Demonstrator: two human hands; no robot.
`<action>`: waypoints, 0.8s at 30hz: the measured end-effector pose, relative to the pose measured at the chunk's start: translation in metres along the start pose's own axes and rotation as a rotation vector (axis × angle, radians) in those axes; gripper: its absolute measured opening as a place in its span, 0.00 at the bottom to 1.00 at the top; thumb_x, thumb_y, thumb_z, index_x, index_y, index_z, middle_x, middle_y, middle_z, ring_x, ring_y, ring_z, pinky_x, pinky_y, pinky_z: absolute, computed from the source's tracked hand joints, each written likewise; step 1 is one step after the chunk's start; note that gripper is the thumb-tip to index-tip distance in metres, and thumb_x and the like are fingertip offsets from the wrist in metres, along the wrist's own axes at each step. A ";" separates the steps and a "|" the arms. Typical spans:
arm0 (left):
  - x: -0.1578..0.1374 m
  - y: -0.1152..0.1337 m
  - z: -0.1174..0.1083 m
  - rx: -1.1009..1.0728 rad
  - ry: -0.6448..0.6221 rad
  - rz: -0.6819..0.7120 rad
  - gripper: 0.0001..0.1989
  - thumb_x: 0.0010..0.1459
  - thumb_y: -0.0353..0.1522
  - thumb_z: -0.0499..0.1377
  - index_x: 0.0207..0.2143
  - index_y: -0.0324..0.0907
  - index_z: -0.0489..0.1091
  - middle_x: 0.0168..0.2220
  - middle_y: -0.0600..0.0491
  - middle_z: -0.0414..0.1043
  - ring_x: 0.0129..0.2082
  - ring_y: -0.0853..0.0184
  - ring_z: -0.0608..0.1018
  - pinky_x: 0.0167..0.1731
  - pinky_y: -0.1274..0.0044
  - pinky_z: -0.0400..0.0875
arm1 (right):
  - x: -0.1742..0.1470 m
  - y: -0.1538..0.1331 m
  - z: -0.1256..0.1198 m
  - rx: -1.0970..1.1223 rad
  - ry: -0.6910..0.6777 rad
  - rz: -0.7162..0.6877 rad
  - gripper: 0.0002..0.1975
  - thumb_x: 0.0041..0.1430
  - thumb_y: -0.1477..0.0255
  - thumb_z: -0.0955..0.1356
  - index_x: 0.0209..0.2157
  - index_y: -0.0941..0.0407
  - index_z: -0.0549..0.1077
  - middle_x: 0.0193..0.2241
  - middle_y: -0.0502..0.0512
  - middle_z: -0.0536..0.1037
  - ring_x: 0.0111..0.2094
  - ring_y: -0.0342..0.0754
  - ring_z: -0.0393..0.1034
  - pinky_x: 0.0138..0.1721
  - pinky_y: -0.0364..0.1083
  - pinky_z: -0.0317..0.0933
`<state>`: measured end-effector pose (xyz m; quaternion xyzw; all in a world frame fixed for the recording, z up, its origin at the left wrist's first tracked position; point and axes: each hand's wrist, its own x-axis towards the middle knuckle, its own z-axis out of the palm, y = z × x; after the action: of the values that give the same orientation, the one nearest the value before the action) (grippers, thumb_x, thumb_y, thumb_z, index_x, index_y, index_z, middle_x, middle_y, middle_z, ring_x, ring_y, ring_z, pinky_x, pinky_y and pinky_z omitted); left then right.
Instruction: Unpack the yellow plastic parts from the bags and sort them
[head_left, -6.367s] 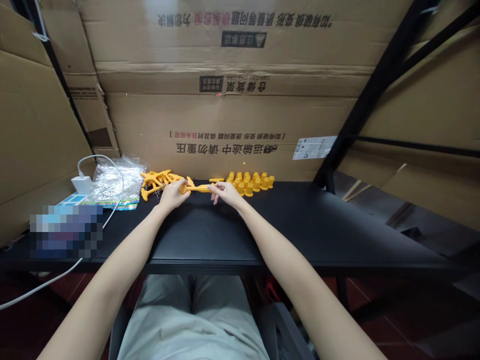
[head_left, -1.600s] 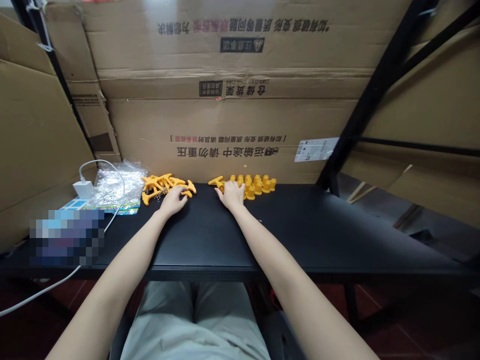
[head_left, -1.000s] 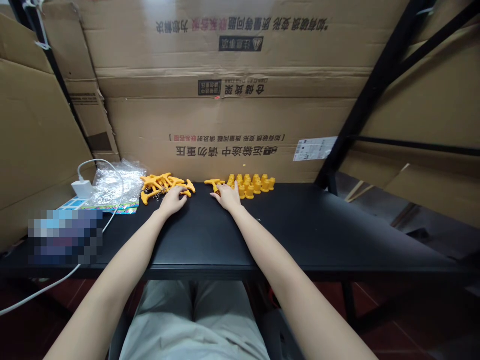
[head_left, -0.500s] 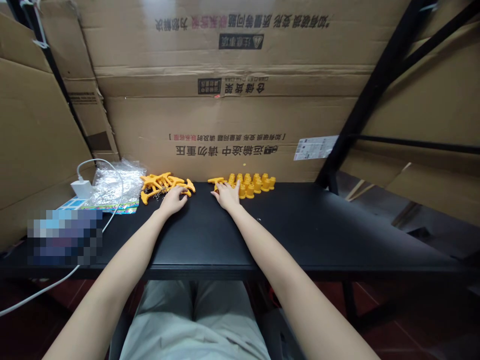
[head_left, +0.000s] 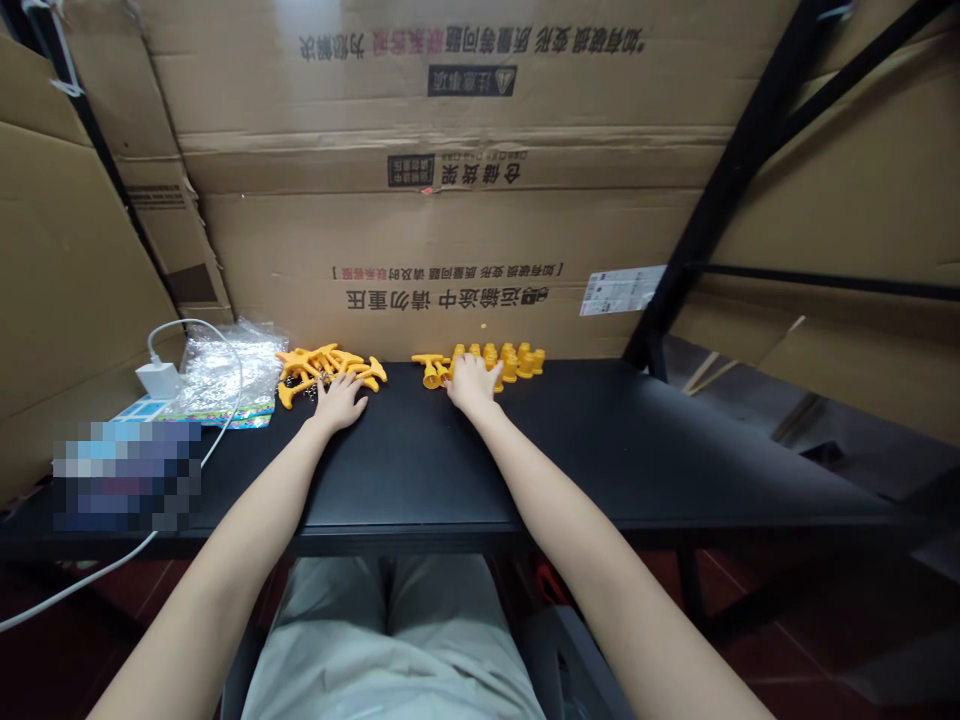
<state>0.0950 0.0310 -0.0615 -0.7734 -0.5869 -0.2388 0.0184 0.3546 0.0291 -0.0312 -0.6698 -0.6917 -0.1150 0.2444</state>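
My left hand [head_left: 340,402] lies palm down with its fingers spread, at the near edge of a pile of yellow T-shaped handles [head_left: 300,362] with small metal bits among them. My right hand [head_left: 474,384] is over the left part of a cluster of yellow cup-shaped pieces [head_left: 525,360], its little finger stretched out to the right. Its fingers partly hide the cups beneath, and I see nothing held in it. Just left of it are a yellow T-shaped handle [head_left: 429,358] and a yellow cup lying on its side [head_left: 433,378].
Everything rests on a black table [head_left: 420,470]. At its left are clear plastic bags [head_left: 225,370], a white charger [head_left: 157,379] with a cable, and a blurred-out object [head_left: 127,475]. A cardboard wall [head_left: 450,230] stands behind, and a black metal post [head_left: 705,220] rises at right.
My right hand has moved right, off the lone handle and onto the cups, uncovering the tipped cup. My left hand has shifted slightly left, its fingers now spread wider. The view has shifted slightly.
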 end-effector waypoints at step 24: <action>-0.005 0.016 -0.022 0.275 0.044 -0.115 0.14 0.59 0.30 0.51 0.44 0.42 0.71 0.49 0.41 0.69 0.54 0.50 0.66 0.52 0.58 0.56 | -0.010 -0.022 -0.011 0.460 -0.384 -0.205 0.11 0.52 0.68 0.72 0.32 0.58 0.67 0.26 0.49 0.71 0.27 0.42 0.64 0.31 0.42 0.57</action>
<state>0.1014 0.0151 -0.0398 -0.7231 -0.6570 -0.1739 0.1232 0.3352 0.0139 -0.0230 -0.5332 -0.7970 0.1490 0.2415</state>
